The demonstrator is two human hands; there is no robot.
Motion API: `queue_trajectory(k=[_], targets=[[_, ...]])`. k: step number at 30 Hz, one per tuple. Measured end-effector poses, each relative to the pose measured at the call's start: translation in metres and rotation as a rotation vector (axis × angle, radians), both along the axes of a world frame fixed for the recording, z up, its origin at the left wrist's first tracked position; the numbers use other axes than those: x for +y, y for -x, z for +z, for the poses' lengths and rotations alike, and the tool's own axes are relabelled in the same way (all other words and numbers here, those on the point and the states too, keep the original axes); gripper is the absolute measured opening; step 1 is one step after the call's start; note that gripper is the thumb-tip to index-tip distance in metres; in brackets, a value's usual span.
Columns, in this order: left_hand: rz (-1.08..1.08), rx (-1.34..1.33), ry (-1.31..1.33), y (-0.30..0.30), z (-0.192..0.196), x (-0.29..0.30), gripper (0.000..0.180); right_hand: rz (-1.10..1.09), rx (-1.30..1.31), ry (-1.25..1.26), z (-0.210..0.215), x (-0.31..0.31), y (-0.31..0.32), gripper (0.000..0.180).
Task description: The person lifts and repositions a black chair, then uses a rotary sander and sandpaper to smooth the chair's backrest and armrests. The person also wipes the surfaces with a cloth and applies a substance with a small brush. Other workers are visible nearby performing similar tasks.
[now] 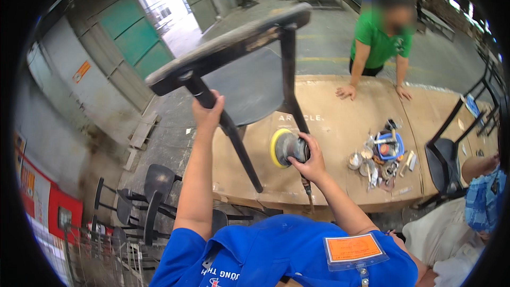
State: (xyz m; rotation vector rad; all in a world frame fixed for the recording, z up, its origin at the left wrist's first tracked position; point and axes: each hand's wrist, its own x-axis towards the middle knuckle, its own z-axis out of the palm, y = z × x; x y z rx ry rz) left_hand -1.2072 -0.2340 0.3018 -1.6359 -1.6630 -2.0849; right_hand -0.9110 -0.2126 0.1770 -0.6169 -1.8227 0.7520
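Gripping chair (249, 86), likely stiff and heavy, by the post (235, 137) in left fingers (217, 102), sander (290, 146) in right fingers (310, 142).

White lettering (314, 118) on brown cardboard (334, 146)

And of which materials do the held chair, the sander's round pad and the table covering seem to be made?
Held chair: probably wood, finished dark; its dusty top rail shows a lighter brown, worn-looking patch.
Round pad: perhaps foam or rubber, judging by its thick, matte yellow edge.
Table covering: likely cardboard, plain matte brown, with a visible seam.
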Motion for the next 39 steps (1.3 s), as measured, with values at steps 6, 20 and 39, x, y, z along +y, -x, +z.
queue_trajectory(k=[6,20,39], targets=[[-0.015,-0.116,0.057,0.012,-0.006,0.003,0.018,-0.179,-0.431,0.518,-0.155,-0.005,-0.073,0.069],[-0.176,-0.019,0.049,0.011,-0.002,-0.002,0.017,-0.616,-0.697,0.796,-0.289,0.024,-0.141,0.061],[-0.122,0.009,-0.025,0.004,-0.007,0.002,0.016,-0.983,-0.724,0.739,-0.265,0.047,-0.148,0.028]])
